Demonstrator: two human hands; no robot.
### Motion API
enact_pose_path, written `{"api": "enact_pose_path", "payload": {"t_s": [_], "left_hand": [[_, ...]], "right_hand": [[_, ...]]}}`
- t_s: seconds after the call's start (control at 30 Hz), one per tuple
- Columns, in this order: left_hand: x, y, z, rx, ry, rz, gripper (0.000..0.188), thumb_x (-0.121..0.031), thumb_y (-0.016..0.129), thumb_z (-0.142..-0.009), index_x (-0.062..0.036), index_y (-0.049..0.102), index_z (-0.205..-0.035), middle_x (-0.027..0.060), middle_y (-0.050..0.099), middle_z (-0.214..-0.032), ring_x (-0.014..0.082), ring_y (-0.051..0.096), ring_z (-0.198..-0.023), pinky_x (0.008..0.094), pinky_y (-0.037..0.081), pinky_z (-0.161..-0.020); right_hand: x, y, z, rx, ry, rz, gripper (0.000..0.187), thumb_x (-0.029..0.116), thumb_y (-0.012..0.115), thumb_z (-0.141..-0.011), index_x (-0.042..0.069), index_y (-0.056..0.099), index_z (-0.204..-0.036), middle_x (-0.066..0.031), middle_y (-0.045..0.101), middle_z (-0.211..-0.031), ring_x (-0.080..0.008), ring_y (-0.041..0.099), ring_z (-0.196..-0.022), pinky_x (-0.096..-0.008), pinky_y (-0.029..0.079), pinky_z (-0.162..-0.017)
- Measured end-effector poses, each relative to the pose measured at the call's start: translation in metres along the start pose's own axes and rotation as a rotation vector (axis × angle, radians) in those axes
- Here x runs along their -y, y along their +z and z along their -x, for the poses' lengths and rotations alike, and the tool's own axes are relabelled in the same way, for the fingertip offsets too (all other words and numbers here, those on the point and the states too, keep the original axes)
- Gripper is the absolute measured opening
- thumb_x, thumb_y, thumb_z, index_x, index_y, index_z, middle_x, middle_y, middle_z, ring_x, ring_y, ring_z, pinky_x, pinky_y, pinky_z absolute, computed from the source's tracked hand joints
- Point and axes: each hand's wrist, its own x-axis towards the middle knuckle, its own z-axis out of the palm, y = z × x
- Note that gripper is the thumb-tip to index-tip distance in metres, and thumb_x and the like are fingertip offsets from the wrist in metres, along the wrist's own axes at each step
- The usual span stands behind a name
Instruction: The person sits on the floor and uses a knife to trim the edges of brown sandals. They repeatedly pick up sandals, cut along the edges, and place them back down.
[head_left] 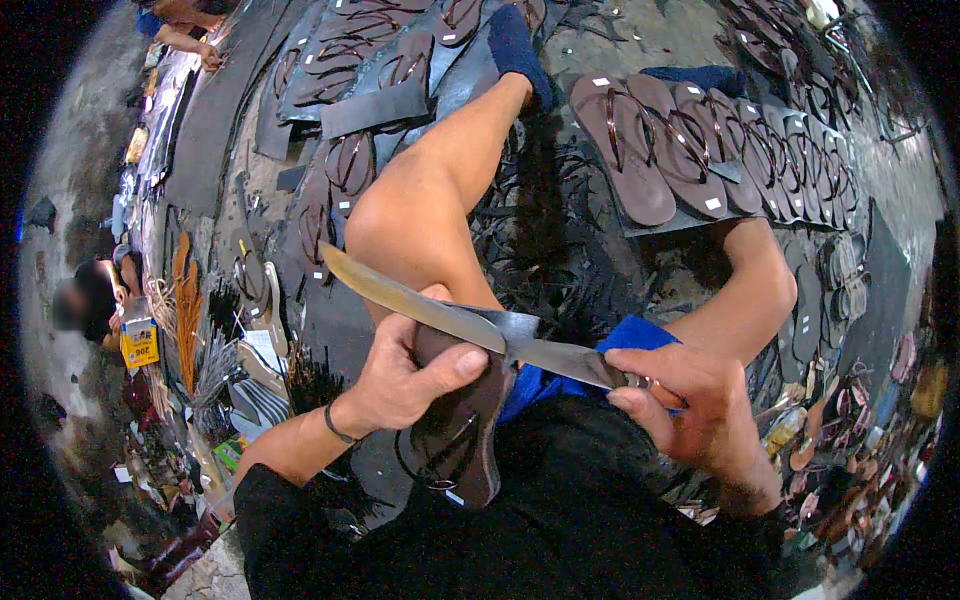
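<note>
A dark, cluttered floor [100, 130] spreads all round, littered with scraps. Nearest, a brown sandal [478, 410] is held above the person's lap by the left hand [405, 375], thumb pressed on top, fingers curled around and partly hidden. A long shiny strip [400, 292] lies across it. The right hand [695, 400] pinches the handle end of a knife [565, 362] between thumb and bent fingers. Farther off, left, stands a yellow box [139, 342], its contents out of sight. Beyond the knees, finished-looking sandals [635, 160] lie in rows; a co-worker's hand [208, 57] shows at the top left.
</note>
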Motion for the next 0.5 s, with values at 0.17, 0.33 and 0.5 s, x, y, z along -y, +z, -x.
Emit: {"api": "enact_pose_path", "payload": {"t_s": [0.17, 0.33, 0.5], "left_hand": [[-0.006, 0.01, -0.006, 0.056, 0.006, -0.055, 0.022, -0.015, 0.07, -0.085, -0.0021, 0.058, -0.099, 0.0016, 0.061, -0.093, 0.0076, 0.054, -0.087, 0.0253, 0.044, -0.079], [-0.002, 0.012, -0.005, 0.026, 0.044, -0.133, 0.024, -0.013, 0.071, -0.084, -0.0017, 0.059, -0.101, 0.0014, 0.061, -0.092, 0.007, 0.054, -0.085, 0.025, 0.044, -0.077], [-0.008, 0.023, -0.005, 0.02, 0.079, -0.248, 0.025, -0.013, 0.072, -0.083, -0.0016, 0.059, -0.1, 0.0014, 0.061, -0.091, 0.0065, 0.054, -0.086, 0.0253, 0.044, -0.075]], "right_hand": [[0.015, -0.011, -0.028, 0.088, 0.022, -0.111, 0.02, 0.02, 0.071, -0.082, 0.005, 0.069, -0.095, -0.0144, 0.067, -0.075, -0.0305, 0.066, -0.066, -0.0363, 0.053, -0.06], [0.018, -0.018, -0.053, 0.197, -0.109, -0.06, 0.021, 0.016, 0.071, -0.082, 0.003, 0.07, -0.098, -0.0156, 0.066, -0.072, -0.0224, 0.065, -0.062, -0.0322, 0.05, -0.057], [0.032, -0.018, -0.066, 0.352, -0.058, -0.017, 0.029, 0.027, 0.061, -0.088, 0.013, 0.065, -0.114, -0.0142, 0.064, -0.068, -0.034, 0.063, -0.062, -0.0404, 0.051, -0.058]]}}
